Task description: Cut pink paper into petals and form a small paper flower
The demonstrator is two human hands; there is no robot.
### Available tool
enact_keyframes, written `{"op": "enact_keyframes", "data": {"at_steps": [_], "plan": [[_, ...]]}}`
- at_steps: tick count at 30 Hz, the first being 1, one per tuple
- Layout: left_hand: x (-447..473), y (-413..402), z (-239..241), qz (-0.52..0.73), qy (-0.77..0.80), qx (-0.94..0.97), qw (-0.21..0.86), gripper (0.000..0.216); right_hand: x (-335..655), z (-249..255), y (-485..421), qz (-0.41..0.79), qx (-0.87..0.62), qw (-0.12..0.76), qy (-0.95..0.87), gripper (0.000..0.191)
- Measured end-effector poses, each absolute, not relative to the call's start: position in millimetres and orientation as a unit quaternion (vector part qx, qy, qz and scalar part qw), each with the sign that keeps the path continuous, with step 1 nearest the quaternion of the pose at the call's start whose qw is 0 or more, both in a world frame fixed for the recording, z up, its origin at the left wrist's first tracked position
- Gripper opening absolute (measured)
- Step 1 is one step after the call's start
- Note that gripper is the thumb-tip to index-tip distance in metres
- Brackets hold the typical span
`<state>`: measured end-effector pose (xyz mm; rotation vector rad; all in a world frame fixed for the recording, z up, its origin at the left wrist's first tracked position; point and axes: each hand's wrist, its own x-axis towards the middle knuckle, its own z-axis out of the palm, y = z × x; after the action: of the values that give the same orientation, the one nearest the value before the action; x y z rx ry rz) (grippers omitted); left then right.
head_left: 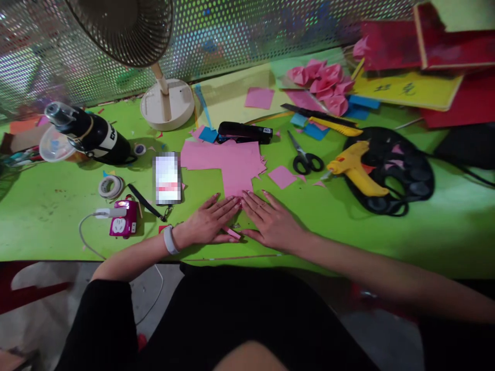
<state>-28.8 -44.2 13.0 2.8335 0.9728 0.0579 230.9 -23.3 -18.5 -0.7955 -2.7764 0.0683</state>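
Fingers (254, 207) hide the near edge of the pink paper (237, 167). The top edge cuts off the fan cage (152, 44); the right, a red item (462, 49). Pixelation leaves the phone screen (167, 178) unreadable; brown specks (60, 191) are too small to identify.

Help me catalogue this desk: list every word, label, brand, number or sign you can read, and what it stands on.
Black bottle: large letters, perhaps "CN" or "EN"; the rest is unclear.
Stapler: pale label, too small to read.
Yellow sheet: dark characters, too blurred to read.
Phone: screen pixelated, nothing legible.
No text reads with certainty.
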Motion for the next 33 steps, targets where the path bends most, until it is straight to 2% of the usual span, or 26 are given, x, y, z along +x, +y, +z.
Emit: {"op": "enact_keyframes", "data": {"at_steps": [7,13,17,25,33], "plan": [[-28,-44,13,-0.007,0.348,0.935,0.066,0.092,236,-19,-16,0.101,-0.273,0.127,-0.948,0.088],[-28,-41,15,-0.011,0.341,0.938,0.056,0.093,240,-4,34,0.176,-0.308,0.118,-0.927,0.087],[-28,-42,14,-0.008,0.341,0.938,0.057,0.092,235,-14,51,0.157,-0.303,0.099,-0.935,0.092],[-30,-42,11,0.007,0.337,0.939,0.068,0.090,234,-26,43,0.099,-0.284,0.121,-0.946,0.097],[-30,-41,11,0.023,0.334,0.940,0.070,0.092,234,-26,43,0.103,-0.272,0.128,-0.948,0.099]]}}
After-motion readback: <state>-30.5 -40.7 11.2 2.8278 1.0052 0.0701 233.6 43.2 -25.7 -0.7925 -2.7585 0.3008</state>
